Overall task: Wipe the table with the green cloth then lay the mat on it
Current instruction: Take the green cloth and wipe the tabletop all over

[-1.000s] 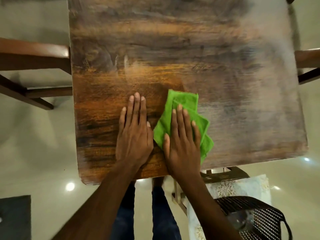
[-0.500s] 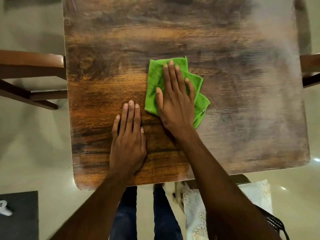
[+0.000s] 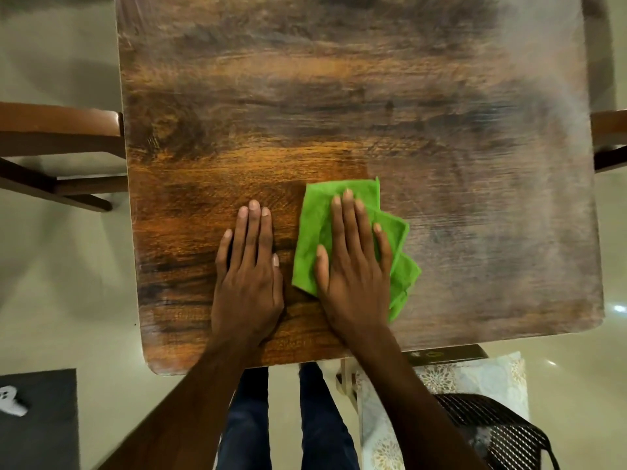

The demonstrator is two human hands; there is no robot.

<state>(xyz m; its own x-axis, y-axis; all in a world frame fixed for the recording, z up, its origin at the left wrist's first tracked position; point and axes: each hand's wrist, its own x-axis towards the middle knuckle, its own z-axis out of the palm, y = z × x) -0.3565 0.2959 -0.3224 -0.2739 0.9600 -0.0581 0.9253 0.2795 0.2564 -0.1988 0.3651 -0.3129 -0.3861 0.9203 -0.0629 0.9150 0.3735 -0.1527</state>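
Observation:
A square wooden table [image 3: 373, 96] fills most of the view. On its near middle lies a folded green cloth [image 3: 314, 232]. My right hand [image 3: 353, 273] is pressed flat on top of the cloth, fingers together and pointing away from me. My left hand [image 3: 247, 276] rests flat on the bare wood just left of the cloth, holding nothing. A white floral-patterned mat [image 3: 475, 378] lies below the table's near right edge, partly hidden by my right arm and a black mesh basket [image 3: 492, 432].
Brown wooden chairs stand at the left [image 3: 57, 130] and right [image 3: 609, 130] sides of the table. A dark rug [image 3: 40, 435] with a small white object lies on the glossy floor at lower left. My legs show under the near edge.
My right hand has pulled the green cloth back toward me from the table's middle to the near part. My left hand has stayed in place on the wood.

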